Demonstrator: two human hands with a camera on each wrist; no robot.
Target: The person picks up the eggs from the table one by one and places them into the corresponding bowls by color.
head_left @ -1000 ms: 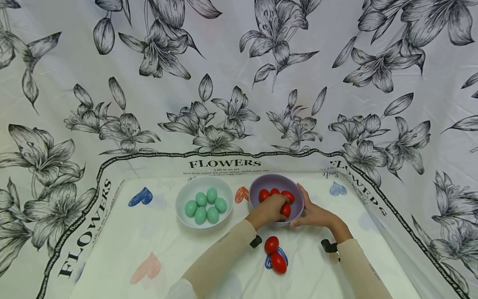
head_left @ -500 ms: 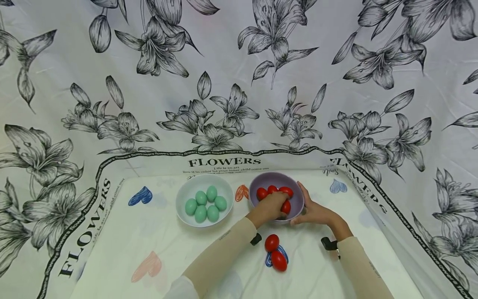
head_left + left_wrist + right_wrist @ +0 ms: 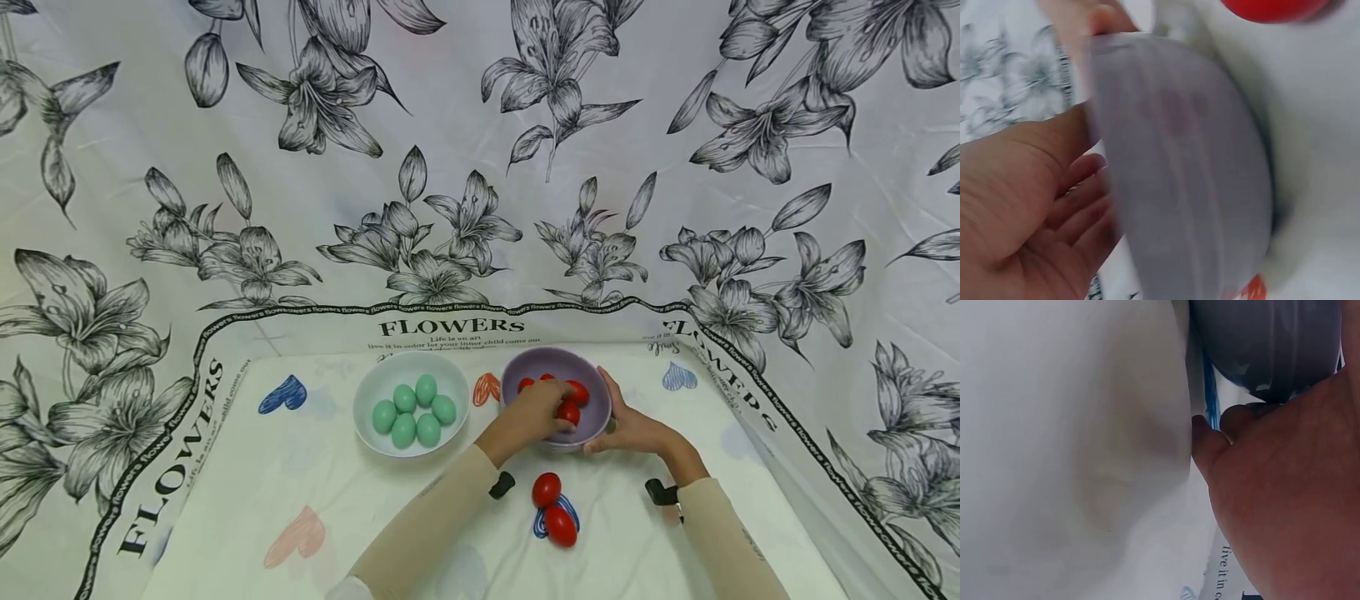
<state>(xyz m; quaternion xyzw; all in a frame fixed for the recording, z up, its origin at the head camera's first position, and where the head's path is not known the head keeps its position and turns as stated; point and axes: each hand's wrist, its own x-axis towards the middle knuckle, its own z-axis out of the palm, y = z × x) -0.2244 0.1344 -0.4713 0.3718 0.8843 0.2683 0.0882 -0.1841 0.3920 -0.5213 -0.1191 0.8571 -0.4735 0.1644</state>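
Observation:
In the head view, a purple bowl [image 3: 600,379] holds several red eggs [image 3: 577,393]. My left hand [image 3: 531,411] reaches over its near left rim, thumb and fingers around a red egg [image 3: 567,415]. The left wrist view shows the bowl's outer side [image 3: 1179,169] with that hand's fingertips hidden behind the rim. My right hand [image 3: 633,429] grips the bowl from the right, fingers along the far side and thumb toward the front. Close up in the right wrist view, the right hand [image 3: 1285,481] is against the bowl's lower side [image 3: 1266,344].
Left of the purple bowl stands a white bowl [image 3: 362,421] with several pale green eggs [image 3: 403,430]. Two red eggs [image 3: 561,526] lie on the white cloth [image 3: 225,500] in front. A flower-printed curtain [image 3: 450,167] hangs behind.
My left hand has shifted slightly left inside the purple bowl, and the red egg at its fingers has moved left with it. The right hand keeps its place on the bowl.

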